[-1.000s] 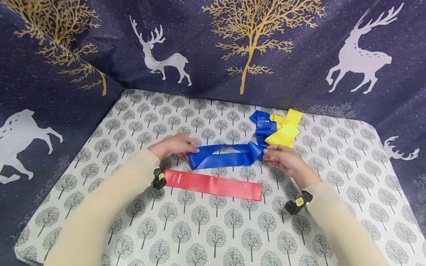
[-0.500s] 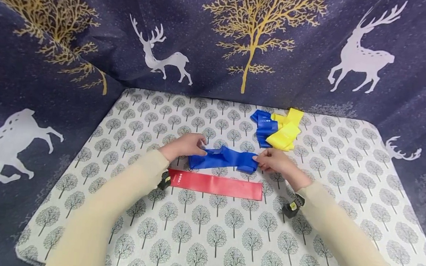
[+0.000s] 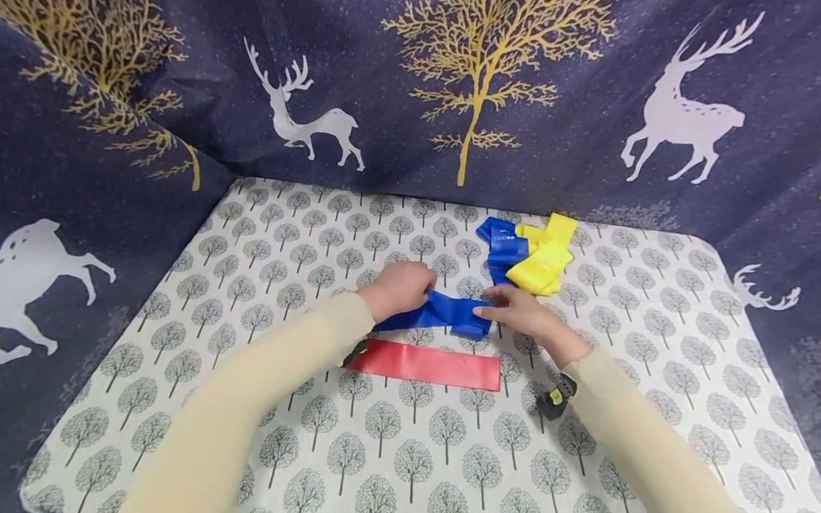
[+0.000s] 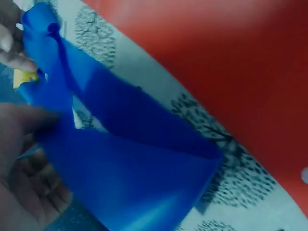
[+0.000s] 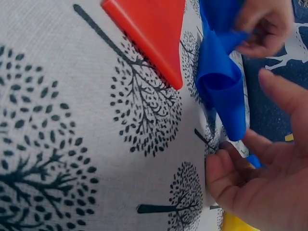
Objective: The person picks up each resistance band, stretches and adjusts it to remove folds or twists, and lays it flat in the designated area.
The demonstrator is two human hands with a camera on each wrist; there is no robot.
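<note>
A blue resistance band point(image 3: 460, 314), partly folded, lies across the middle of the table. My left hand point(image 3: 401, 286) pinches its upper edge between thumb and fingers, seen also in the right wrist view. In the left wrist view the blue band point(image 4: 134, 178) forms a wide loop. At the band's right end is my right hand point(image 3: 521, 312). The right wrist view has that hand's fingers point(image 5: 260, 147) touching the rolled end, its thumb held apart. A flat red resistance band point(image 3: 431, 365) lies just in front, its left end hidden by the left wrist.
Behind the right hand lie another blue band point(image 3: 507, 247) and a folded yellow band point(image 3: 544, 266), overlapping. The table wears a tree-print cloth point(image 3: 410, 463). A dark curtain point(image 3: 406, 113) with deer and trees hangs behind its far edge.
My left hand has moved right along the blue band, gathering its upper edge. My right hand has shifted slightly left, and the band's right end is now folded and separate from the rear pile.
</note>
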